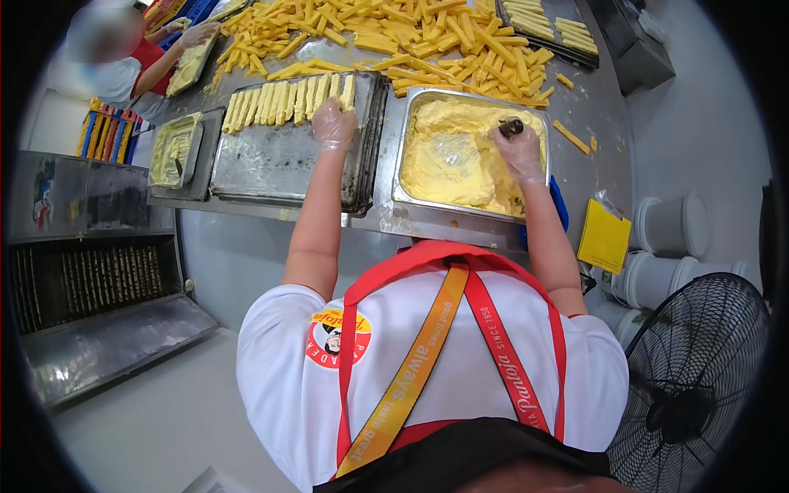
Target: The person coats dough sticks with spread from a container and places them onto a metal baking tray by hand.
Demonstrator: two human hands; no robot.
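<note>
My left hand [334, 130], in a clear plastic glove, is closed at the lower end of a coated bread stick [334, 85]. That stick is near the right end of a row of cream-covered sticks [271, 103] on a dark baking tray [267, 160]. My gloved right hand [521, 154] grips a tool by its black handle [511, 127]; its working end is hidden. This hand is over a deep metal pan [398, 177] with pale yellow cream [460, 152] spread inside.
Uncoated yellow sticks [444, 37] are heaped across the metal table [604, 107]. A smaller cream pan [177, 148] is at left, near a co-worker [140, 70] holding a tray. A fan [686, 378], white buckets [670, 226] and an open metal cabinet [107, 271] surround me.
</note>
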